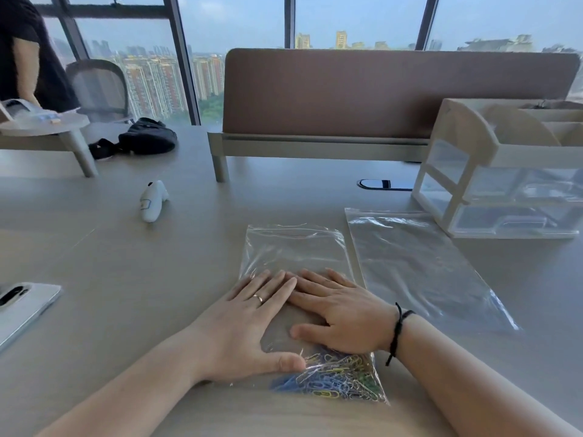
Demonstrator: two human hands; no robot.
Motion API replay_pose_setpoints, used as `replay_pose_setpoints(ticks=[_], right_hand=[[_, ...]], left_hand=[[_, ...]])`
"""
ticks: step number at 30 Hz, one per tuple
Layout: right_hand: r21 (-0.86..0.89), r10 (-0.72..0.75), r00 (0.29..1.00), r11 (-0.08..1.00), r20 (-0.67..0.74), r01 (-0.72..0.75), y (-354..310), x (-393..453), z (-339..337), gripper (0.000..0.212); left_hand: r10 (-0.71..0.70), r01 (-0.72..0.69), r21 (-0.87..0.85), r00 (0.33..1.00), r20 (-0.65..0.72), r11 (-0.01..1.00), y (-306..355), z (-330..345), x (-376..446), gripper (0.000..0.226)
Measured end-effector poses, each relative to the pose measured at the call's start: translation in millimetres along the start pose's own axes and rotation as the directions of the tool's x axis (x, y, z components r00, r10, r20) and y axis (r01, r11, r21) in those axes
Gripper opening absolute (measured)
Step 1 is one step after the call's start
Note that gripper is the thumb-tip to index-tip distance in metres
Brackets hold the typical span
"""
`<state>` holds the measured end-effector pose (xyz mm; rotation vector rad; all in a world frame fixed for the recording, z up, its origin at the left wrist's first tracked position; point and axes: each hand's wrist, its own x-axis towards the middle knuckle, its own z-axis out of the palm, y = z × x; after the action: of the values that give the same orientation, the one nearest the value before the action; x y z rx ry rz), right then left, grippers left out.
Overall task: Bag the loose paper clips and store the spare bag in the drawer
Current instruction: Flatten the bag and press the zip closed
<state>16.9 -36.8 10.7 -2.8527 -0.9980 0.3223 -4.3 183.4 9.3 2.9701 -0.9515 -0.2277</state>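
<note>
While pressing flat, palms down, fingers spread, gripping nothing: left hand [252, 323] and right hand [340, 313] on clip bag [296, 247]; paper clips [337, 376] at 6 o'clock, spare bag [419, 266] at 3.

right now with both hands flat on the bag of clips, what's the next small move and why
Probably slide both hands toward the bag's far edge to push the air out and press it shut: the paper clips are already inside at the near end, and the left hand and right hand lie flat mid-bag.
</note>
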Motion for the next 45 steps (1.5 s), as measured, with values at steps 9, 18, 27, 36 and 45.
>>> replay_pose_setpoints(ticks=[9, 18, 27, 36, 45], right_hand=[[-0.024, 0.025, 1.000, 0.999, -0.012, -0.026, -8.4, -3.2, 0.8, 0.086], [0.138, 0.091, 0.971, 0.989, -0.221, -0.061, 2.1, 7.3, -17.1, 0.069], [0.051, 0.183, 0.977, 0.983, -0.108, -0.178, 22.1, 37.2, -7.4, 0.071], [0.004, 0.223, 0.968, 0.974, -0.117, -0.225, 21.2, 37.1, -2.8, 0.078], [0.259, 0.299, 0.914, 0.938, -0.273, -0.230, 26.8, 41.5, -12.8, 0.060]], left_hand=[[-0.041, 0.038, 0.048, 0.997, 0.072, 0.998, 5.0, -3.6, -3.6, 0.126], [-0.032, 0.029, 0.033, 0.995, 0.094, 0.999, 4.1, -4.0, -6.3, 0.134], [-0.038, 0.044, -0.046, 0.991, 0.132, 0.998, -2.6, -16.2, -5.5, 0.116], [-0.295, 0.182, -0.449, 0.935, -0.195, 0.875, -22.3, -20.6, 86.7, 0.053], [-0.280, 0.245, -0.223, 0.950, -0.140, 0.944, -30.8, -6.6, 98.0, 0.060]])
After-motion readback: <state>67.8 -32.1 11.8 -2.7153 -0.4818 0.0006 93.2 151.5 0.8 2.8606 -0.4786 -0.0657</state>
